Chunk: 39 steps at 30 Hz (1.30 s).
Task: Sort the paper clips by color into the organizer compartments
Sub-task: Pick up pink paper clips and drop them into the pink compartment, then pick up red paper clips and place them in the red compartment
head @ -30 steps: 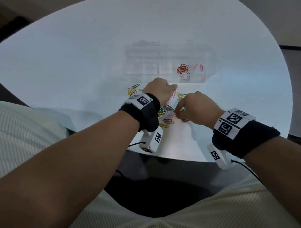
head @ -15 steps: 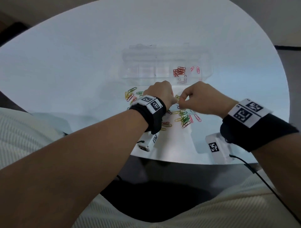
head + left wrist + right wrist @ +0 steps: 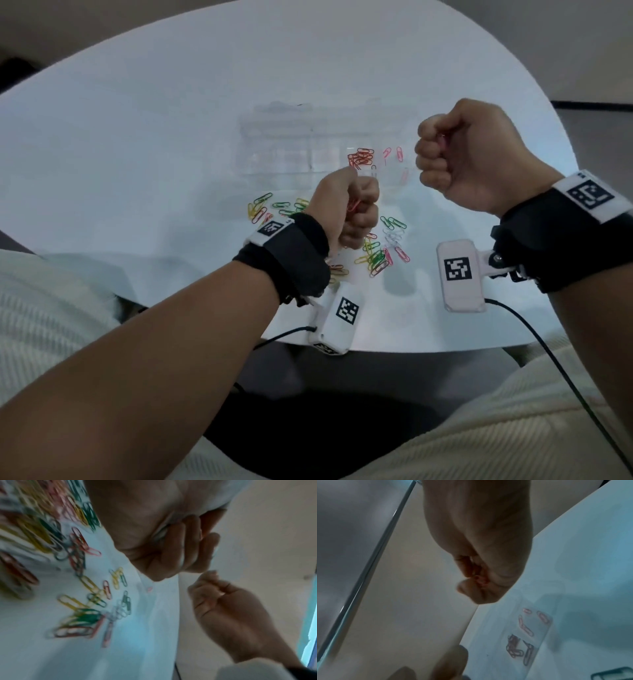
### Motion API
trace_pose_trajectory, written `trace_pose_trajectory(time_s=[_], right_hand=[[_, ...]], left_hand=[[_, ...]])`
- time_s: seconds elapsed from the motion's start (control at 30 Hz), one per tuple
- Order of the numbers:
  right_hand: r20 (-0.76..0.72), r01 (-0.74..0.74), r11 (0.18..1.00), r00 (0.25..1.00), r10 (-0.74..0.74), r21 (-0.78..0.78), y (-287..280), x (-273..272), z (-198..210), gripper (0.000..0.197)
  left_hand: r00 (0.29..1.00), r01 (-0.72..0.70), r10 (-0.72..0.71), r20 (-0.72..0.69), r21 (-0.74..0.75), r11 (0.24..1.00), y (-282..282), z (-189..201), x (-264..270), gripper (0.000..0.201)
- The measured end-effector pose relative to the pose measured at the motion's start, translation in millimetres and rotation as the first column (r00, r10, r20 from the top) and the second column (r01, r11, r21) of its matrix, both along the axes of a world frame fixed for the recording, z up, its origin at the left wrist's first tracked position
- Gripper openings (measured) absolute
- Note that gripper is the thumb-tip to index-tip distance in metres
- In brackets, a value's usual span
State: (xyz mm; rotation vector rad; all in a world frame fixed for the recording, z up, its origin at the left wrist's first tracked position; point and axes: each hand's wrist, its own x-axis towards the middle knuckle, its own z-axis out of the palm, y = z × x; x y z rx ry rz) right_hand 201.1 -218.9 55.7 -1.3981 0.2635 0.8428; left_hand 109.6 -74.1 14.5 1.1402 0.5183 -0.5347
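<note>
Right hand [image 3: 469,154], lifted over the clear organizer [image 3: 308,147], is curled round a pink paper clip [image 3: 444,139], probably to drop beside the pink ones there; left hand [image 3: 346,209] grips red clips [image 3: 456,205] above the mixed thin wire loops [image 3: 376,257] scattered on the white counter [image 3: 137,137]

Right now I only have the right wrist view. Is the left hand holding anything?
Observer: Yes. In the head view the left hand grips a red wire paper clip, close to the near wall of the clear plastic organizer.
Operator: Any loose clips left?
Observer: Many. A mixed pile of green, yellow, red, pink and white clips lies on the white round table around that hand.
Operator: Other compartments filled?
Observer: Only sorted red clips and sorted pink clips show, at the right end. I see none further left.
</note>
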Motion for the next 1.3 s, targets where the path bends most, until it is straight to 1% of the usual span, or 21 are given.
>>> trace_pose_trajectory(time_s=[0.07,0.13,0.17,0.23,0.3,0.43,0.47,0.53,0.6,0.67,0.83,0.9,0.97,1.03,1.07,1.1,1.13,1.2,1.23,1.27,1.3], right_hand=[[-0.007,0.110,0.993,0.994,-0.110,-0.035,-2,4,-1,0.023],[0.001,0.180,0.980,0.984,-0.180,-0.084,-2,7,-2,0.023],[-0.005,0.202,0.975,0.979,-0.204,-0.097,-2,9,-4,0.028],[-0.042,0.233,0.969,0.971,-0.237,-0.084,-2,11,-6,0.041],[-0.076,0.255,0.966,0.963,-0.257,-0.030,-1,11,-5,0.052],[-0.102,0.288,0.953,0.955,-0.279,0.094,2,7,-8,0.073],[-0.112,0.288,0.951,0.955,-0.276,0.110,3,5,-10,0.079],[-0.140,0.283,0.950,0.954,-0.265,0.134,4,2,-12,0.088],[-0.151,0.272,0.951,0.956,-0.250,0.149,6,1,-11,0.092],[-0.147,0.278,0.949,0.955,-0.256,0.152,6,2,-10,0.090],[-0.074,0.335,0.933,0.942,-0.327,0.135,7,4,-7,0.076],[-0.012,0.363,0.928,0.932,-0.363,0.083,9,3,-4,0.067],[0.046,0.388,0.921,0.920,-0.389,0.036,10,2,-3,0.057],[0.113,0.421,0.907,0.902,-0.417,-0.020,9,1,-3,0.043],[0.162,0.441,0.896,0.889,-0.427,-0.059,7,1,-4,0.034],[0.219,0.458,0.884,0.876,-0.430,-0.098,5,1,-3,0.026],[0.276,0.472,0.872,0.862,-0.425,-0.130,2,2,-3,0.021],[0.397,0.472,0.858,0.841,-0.368,-0.205,-3,3,-4,0.021],[0.449,0.448,0.854,0.841,-0.302,-0.264,-5,4,-5,0.019],[0.481,0.389,0.858,0.854,-0.199,-0.336,-7,4,-5,0.016],[0.479,0.286,0.858,0.876,-0.054,-0.427,-7,4,-5,0.015]], left_hand=[[0.996,-0.045,0.053,0.067,-0.117,0.992,-3,8,3,0.012],[0.992,-0.062,0.076,0.101,-0.136,0.989,-6,15,9,0.014],[0.991,-0.065,0.078,0.113,-0.117,0.991,-7,18,13,0.016],[0.990,-0.055,0.057,0.130,-0.021,0.998,-10,23,20,0.016],[0.995,-0.043,0.032,0.096,0.117,0.992,-11,24,28,0.016],[1.000,0.014,-0.018,0.008,0.362,0.932,-15,23,40,0.007],[1.000,0.023,-0.025,-0.001,0.393,0.919,-16,24,42,0.007],[1.000,0.023,-0.023,-0.004,0.437,0.899,-19,24,47,0.016],[1.000,0.008,-0.016,0.014,0.473,0.881,-22,24,53,0.015],[1.000,-0.009,-0.005,0.029,0.491,0.871,-25,26,60,0.008],[0.994,-0.093,0.059,0.088,0.468,0.879,-32,25,77,0.023],[0.992,-0.086,0.033,0.122,0.469,0.879,-36,25,79,0.020],[0.991,-0.023,-0.046,0.125,0.498,0.867,-38,26,79,0.011],[0.988,0.061,-0.128,0.089,0.537,0.841,-39,22,80,0.041],[0.984,0.071,-0.151,0.098,0.561,0.825,-39,19,79,0.053],[0.976,0.053,-0.167,0.142,0.588,0.807,-39,17,77,0.058],[0.962,0.007,-0.172,0.210,0.614,0.790,-38,16,75,0.059],[0.915,-0.141,-0.159,0.371,0.663,0.735,-37,16,66,0.052],[0.874,-0.241,-0.147,0.464,0.675,0.697,-36,18,60,0.043],[0.822,-0.334,-0.140,0.551,0.667,0.666,-33,19,55,0.033],[0.778,-0.393,-0.138,0.613,0.647,0.653,-31,21,49,0.023]])
